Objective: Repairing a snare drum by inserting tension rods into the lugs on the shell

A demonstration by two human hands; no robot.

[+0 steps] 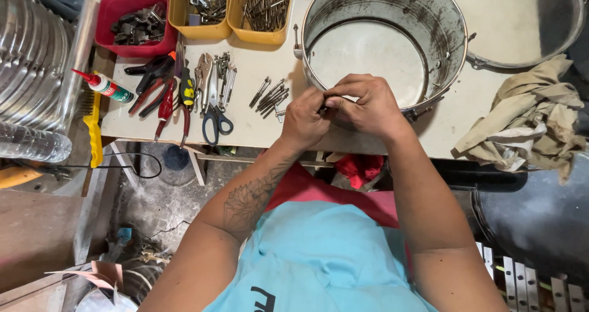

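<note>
Both hands' fingers (pixel 334 100) pinch, seemingly, a small dark part.

Two hands (pixel 304 119), one metal drum shell (pixel 383 42), three yellow bins (pixel 257 36) (one red (pixel 132 48)), one scissors (pixel 215 119)

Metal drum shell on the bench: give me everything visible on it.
The metal drum shell is a wide, shallow steel-looking cylinder, open on top, standing upright on the pale workbench. Its inner wall is stained dark and pierced by small holes; small hardware sticks out of the rim at left and right. Both hands, left hand and right hand, work at its near rim, hiding that part.
</note>
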